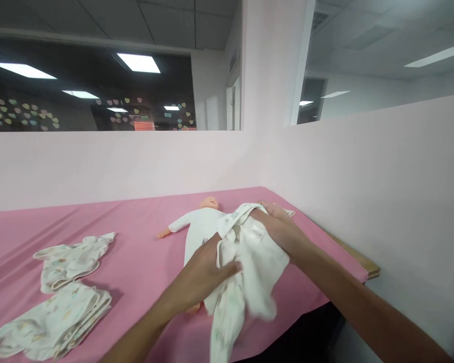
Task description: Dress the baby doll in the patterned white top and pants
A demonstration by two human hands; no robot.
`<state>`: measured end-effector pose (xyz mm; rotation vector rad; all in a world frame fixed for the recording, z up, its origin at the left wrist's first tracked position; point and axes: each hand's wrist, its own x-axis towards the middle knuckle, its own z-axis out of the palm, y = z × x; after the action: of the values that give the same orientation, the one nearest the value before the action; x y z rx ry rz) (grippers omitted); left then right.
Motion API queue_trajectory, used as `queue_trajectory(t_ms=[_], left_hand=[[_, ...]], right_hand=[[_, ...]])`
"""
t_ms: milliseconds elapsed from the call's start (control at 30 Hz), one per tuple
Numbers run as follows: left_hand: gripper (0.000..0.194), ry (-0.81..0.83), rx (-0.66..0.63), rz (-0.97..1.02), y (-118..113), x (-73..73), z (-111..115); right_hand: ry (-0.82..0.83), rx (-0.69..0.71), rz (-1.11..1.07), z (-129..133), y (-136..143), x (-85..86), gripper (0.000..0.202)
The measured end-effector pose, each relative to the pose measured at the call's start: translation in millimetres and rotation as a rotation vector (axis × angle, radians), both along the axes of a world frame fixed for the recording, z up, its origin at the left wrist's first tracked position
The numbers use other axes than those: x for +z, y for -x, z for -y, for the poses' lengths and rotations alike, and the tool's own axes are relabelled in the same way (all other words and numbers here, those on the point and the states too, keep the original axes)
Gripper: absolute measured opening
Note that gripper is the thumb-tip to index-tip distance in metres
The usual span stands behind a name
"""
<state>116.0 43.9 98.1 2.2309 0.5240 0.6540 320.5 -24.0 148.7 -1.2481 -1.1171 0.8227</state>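
Note:
Between my two hands hangs a white baby garment point(257, 272) with a faint print, bunched up and its lower part drooping. My left hand point(208, 277) grips it on the left, thumb on the near side of the cloth. On the upper right my right hand point(280, 227) is closed on its edge, some fingers hidden by the fabric. Behind the cloth a baby doll point(200, 229) lies on its back in a white long-sleeved outfit, one arm out to the left. The garment covers much of the doll's lower body.
A pink sheet point(136, 267) covers the table. On the left lie a crumpled printed garment point(73, 259) and a folded stack of printed clothes point(56, 317). Something pale point(285, 209) lies behind my right hand. White walls point(382, 191) with windows meet at the corner.

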Motion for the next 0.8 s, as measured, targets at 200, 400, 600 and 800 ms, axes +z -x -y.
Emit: queue_trajectory(t_ms=[200, 400, 600, 800], left_hand=[[0.04, -0.125, 0.221, 0.036, -1, -10.2, -32], [0.032, -0.068, 0.277, -0.082, 67, -4.6, -53], [0.027, -0.194, 0.137, -0.368, 101, -27.2, -31], [0.025, -0.049, -0.049, -0.391, 84, -45.7, 19]], right_hand=[[0.029, -0.021, 0.021, -14, 6, 2.7, 0.02], [-0.032, -0.213, 0.026, -17, -39, 5.0, 0.019], [0.13, -0.526, 0.522, -15, -115, -49.9, 0.021], [0.327, -0.456, 0.916, -11, -157, -96.0, 0.025]])
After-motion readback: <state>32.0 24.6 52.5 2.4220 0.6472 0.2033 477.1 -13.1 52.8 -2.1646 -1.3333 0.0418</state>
